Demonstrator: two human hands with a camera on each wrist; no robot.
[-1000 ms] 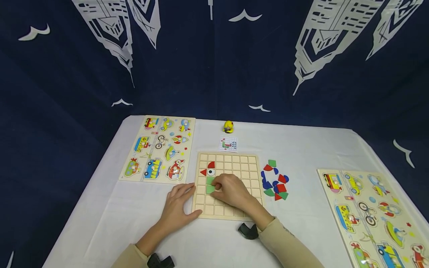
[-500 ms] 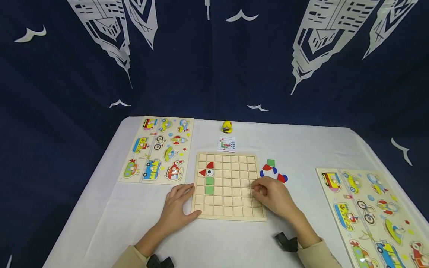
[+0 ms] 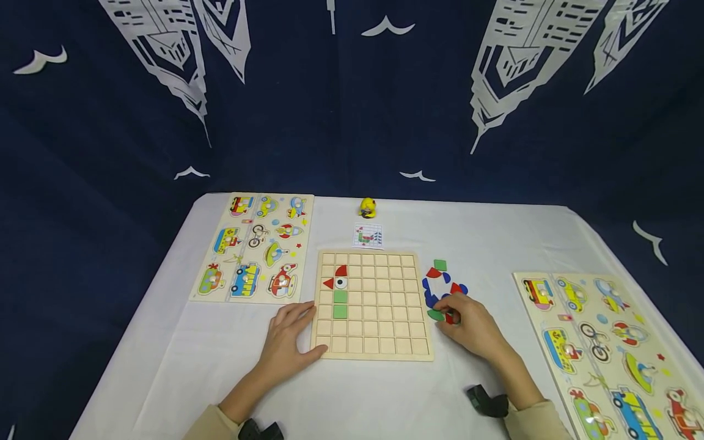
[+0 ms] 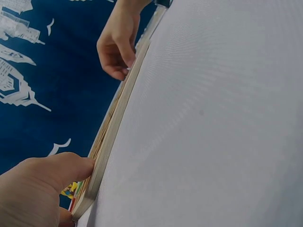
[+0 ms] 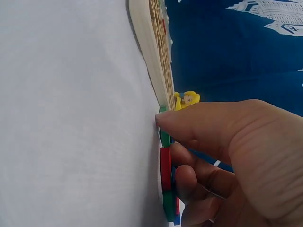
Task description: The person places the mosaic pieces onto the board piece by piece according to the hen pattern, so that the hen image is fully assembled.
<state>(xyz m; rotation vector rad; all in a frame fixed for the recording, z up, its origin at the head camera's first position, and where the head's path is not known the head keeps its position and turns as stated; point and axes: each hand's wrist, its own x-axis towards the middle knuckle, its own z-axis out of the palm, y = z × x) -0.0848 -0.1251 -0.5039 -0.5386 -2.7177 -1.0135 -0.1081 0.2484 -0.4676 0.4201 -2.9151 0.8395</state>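
Note:
My left hand (image 3: 288,336) rests at the near left corner of a wooden grid board (image 3: 385,315). Its thumb touches the near edge and its fingers lie along the left side. On the board are a red quarter-round piece (image 3: 342,271), a red triangle (image 3: 329,283), a white eye piece (image 3: 341,283) and two green squares, one (image 3: 340,296) above the other (image 3: 340,311). To the right of the board, my right hand (image 3: 473,324) reaches into loose pieces. Its thumb and fingertips surround a green piece (image 3: 435,315); whether they pinch it is hidden. A red piece (image 5: 165,168) lies beside the fingers.
Behind the board lie a pattern card (image 3: 368,235) and a yellow figurine (image 3: 367,208). Vehicle puzzle boards stand at the left (image 3: 250,247) and right (image 3: 599,342). Loose blue pieces (image 3: 428,294) and a green square (image 3: 440,264) lie right of the grid board.
My right hand has left the green squares on the board and moved right to the loose pieces. The left hand has kept its place at the board's corner.

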